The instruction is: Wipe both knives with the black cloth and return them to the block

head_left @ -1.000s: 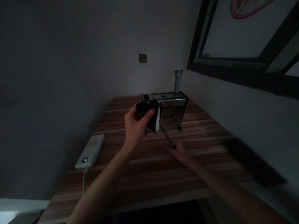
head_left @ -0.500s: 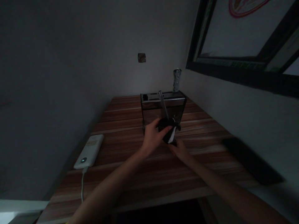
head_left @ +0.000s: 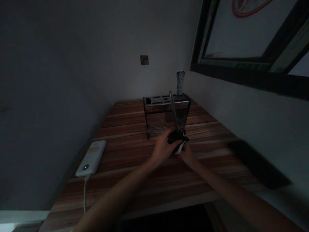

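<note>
Over the middle of the wooden table, both hands hold a black object [head_left: 174,136] with a white patch on its lower side. A long metal rod [head_left: 173,108] sticks up from it, tilted slightly left; dim light hides its exact kind. My left hand [head_left: 164,145] is closed around its left side, thumb across the front. My right hand [head_left: 187,156] grips it from below right, its fingers partly hidden. Just behind stands a black-framed rack [head_left: 158,100] with a slotted metal top and clear lower panel. A plastic-wrapped cylinder [head_left: 180,83] rises at the rack's back right.
On the left of the table [head_left: 125,145] lies a white power bank [head_left: 91,158] with a cable [head_left: 84,195] running off the front edge. A dark flat object [head_left: 259,163] lies at the right, by the wall. A framed window [head_left: 241,69] overhangs the right side.
Both hands have brought the black object slightly lower and to the right. Its rod now stands more upright, and less of the white patch shows. The view has shifted slightly.
</note>
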`<action>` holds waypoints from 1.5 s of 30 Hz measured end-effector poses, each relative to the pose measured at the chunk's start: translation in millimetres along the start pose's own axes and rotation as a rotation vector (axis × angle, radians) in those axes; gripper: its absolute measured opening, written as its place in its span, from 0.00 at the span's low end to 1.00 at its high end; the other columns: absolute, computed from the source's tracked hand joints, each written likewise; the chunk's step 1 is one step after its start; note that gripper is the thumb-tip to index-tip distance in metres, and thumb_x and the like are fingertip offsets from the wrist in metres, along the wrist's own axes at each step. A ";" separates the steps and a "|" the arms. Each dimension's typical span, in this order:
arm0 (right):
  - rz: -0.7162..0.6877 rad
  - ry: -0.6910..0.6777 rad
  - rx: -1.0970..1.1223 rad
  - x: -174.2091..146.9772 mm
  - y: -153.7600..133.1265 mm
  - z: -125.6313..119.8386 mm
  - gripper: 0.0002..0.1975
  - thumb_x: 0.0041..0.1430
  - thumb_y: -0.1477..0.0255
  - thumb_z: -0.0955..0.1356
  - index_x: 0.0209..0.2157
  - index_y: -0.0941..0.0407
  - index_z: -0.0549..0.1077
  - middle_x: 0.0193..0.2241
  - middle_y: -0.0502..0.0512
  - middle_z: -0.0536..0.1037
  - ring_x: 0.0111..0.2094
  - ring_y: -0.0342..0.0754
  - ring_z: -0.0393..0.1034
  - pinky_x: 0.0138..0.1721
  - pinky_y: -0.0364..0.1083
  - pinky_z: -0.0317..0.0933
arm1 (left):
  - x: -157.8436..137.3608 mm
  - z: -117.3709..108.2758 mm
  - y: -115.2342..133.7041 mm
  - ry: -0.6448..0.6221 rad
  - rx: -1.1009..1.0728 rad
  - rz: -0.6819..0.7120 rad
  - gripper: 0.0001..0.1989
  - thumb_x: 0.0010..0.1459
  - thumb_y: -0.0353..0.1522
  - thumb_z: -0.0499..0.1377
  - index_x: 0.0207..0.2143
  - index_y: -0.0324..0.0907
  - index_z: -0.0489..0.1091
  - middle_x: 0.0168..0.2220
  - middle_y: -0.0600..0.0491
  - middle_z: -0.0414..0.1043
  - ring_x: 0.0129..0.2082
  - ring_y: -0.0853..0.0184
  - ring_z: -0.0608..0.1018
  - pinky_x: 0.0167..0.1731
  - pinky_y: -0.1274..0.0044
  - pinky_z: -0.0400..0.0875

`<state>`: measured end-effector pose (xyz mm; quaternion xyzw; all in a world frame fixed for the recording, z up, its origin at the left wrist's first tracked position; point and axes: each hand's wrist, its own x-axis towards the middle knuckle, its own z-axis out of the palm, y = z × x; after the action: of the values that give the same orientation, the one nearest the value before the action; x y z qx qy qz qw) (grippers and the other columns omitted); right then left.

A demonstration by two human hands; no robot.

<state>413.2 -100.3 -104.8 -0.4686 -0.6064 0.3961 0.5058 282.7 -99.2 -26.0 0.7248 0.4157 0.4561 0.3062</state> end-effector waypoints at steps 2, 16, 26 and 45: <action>-0.014 -0.011 0.003 0.3 0.1 0.0 0.10 0.46 0.69 0.65 0.29 0.58 0.74 0.22 0.53 0.75 0.30 0.50 0.70 0.31 0.46 0.64 | 0.7 -1.2 0.5 0.000 0.016 -0.003 0.10 0.49 0.35 0.63 0.32 0.41 0.68 0.29 0.55 0.71 0.31 0.67 0.73 0.30 0.79 0.65; 0.060 -0.023 -0.040 0.6 -11.2 1.9 0.12 0.47 0.65 0.63 0.16 0.55 0.64 0.11 0.47 0.62 0.18 0.44 0.60 0.19 0.41 0.54 | 3.2 -8.5 5.8 0.059 0.111 0.005 0.11 0.49 0.36 0.62 0.35 0.41 0.71 0.32 0.52 0.74 0.32 0.65 0.75 0.32 0.76 0.67; 0.107 -0.074 -0.105 -3.1 -21.8 2.5 0.15 0.49 0.62 0.64 0.16 0.55 0.62 0.09 0.45 0.58 0.15 0.40 0.54 0.16 0.40 0.47 | 15.2 -28.2 21.6 0.146 -0.101 -0.020 0.10 0.46 0.33 0.64 0.34 0.40 0.73 0.31 0.54 0.75 0.31 0.68 0.75 0.31 0.79 0.68; -0.008 -0.097 -0.264 -4.7 -18.3 7.3 0.22 0.50 0.55 0.65 0.15 0.55 0.58 0.14 0.46 0.58 0.18 0.41 0.54 0.19 0.40 0.48 | 31.6 -94.7 49.1 0.471 -0.250 0.055 0.13 0.42 0.37 0.66 0.29 0.38 0.73 0.29 0.54 0.75 0.29 0.69 0.75 0.29 0.79 0.70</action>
<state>403.2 -109.5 -89.7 -0.5091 -0.6788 0.3331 0.4112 219.4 -88.1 64.8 0.5662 0.3961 0.6683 0.2756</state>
